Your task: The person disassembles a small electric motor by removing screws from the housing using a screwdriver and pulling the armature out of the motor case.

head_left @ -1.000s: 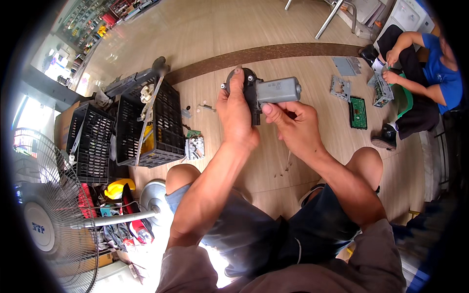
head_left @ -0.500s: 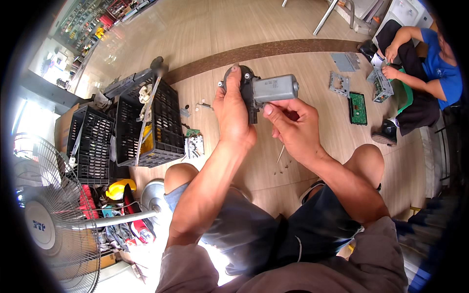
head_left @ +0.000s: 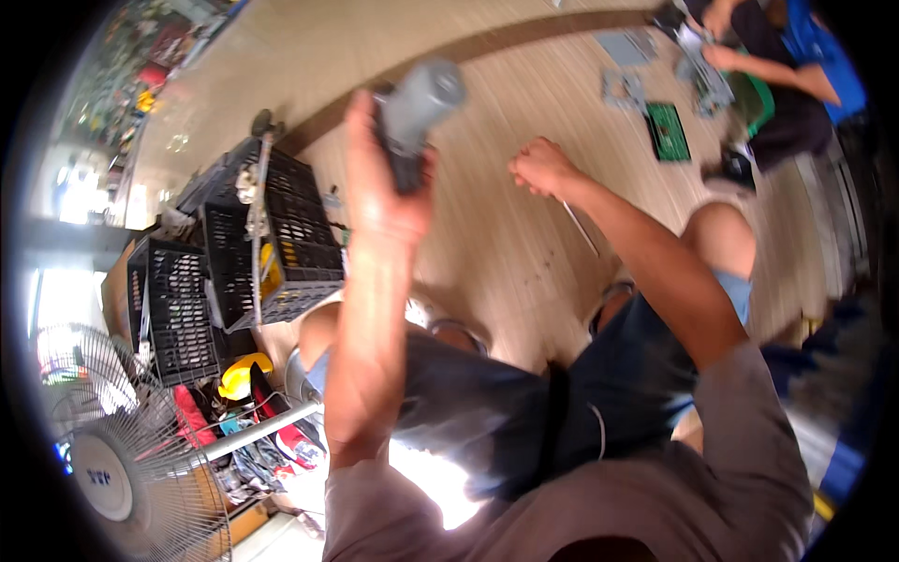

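Observation:
My left hand (head_left: 389,192) is closed around an electric motor (head_left: 421,98), raised above the floor at left of centre. The motor has a grey metal cylinder that points up and to the right, and its black housing is partly hidden by my palm and fingers. Motion blurs both. Apart from the motor, my right hand (head_left: 543,169) is closed into a fist. A thin metal rod (head_left: 581,228), like a screwdriver shaft, sticks out from under it toward my knee; its other end is hidden in the fist. Several tiny dark pieces (head_left: 536,277), possibly screws, lie on the floor below.
Black plastic crates (head_left: 304,220) stand to the left, with a standing fan (head_left: 103,473) and a yellow object (head_left: 245,375) nearer me. A green circuit board (head_left: 667,133) and grey metal plates (head_left: 626,47) lie at the far right, beside a seated person in blue (head_left: 824,66) handling a metal frame.
My hands have moved apart. The left one carried the motor leftward and up, turning its cylinder upward. My right hand came off the motor, keeping the rod, and the view has shifted.

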Demonstrator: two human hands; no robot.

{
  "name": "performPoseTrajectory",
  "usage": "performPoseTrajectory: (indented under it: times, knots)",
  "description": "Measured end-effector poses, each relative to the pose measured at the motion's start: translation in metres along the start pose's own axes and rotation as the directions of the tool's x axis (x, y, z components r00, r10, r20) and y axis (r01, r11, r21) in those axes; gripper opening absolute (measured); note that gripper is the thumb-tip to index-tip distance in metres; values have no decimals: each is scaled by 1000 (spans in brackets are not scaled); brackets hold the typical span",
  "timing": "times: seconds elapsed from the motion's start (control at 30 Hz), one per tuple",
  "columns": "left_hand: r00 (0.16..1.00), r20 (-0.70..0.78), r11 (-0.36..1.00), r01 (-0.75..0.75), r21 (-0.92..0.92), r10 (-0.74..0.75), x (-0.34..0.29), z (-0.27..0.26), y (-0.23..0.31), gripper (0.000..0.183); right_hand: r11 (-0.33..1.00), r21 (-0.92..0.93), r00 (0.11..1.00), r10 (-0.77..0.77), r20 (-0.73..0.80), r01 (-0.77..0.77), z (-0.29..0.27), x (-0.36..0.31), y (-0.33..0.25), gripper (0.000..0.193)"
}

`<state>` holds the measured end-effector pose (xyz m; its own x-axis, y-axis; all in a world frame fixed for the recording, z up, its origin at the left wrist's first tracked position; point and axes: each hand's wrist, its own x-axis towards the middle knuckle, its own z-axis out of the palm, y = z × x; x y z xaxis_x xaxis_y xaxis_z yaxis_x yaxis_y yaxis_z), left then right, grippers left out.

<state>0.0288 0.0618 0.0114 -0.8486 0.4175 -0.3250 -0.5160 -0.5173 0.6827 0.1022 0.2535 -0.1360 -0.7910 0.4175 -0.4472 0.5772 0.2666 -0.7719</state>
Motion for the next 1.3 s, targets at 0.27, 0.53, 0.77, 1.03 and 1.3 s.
performPoseTrajectory:
  times: [0.27, 0.53, 0.77, 1.03, 1.3]
  knots:
    - [980, 192, 999, 48, -4, -47, -1, -25, 29, 19, 836, 240, 860, 511, -12, -493, 102, 8, 240, 26]
    - [986, 143, 996, 84, 41, -89, -8, -34, 37, 20, 762, 191, 776, 631, -1, -619, 128, -9, 261, 21]
    - [989, 117, 986, 71, 154, -89, -7, -23, 23, 24, 835, 187, 841, 536, -69, -517, 128, 3, 265, 18]
    - [995, 97, 975, -42, 218, 21, -12, -3, 17, 24, 973, 172, 959, 187, -212, -152, -29, 47, 96, 16]
    - [991, 104, 944, -117, 308, 88, -13, -14, 9, 26, 914, -106, 911, -401, -95, 391, -99, -89, -146, 64]
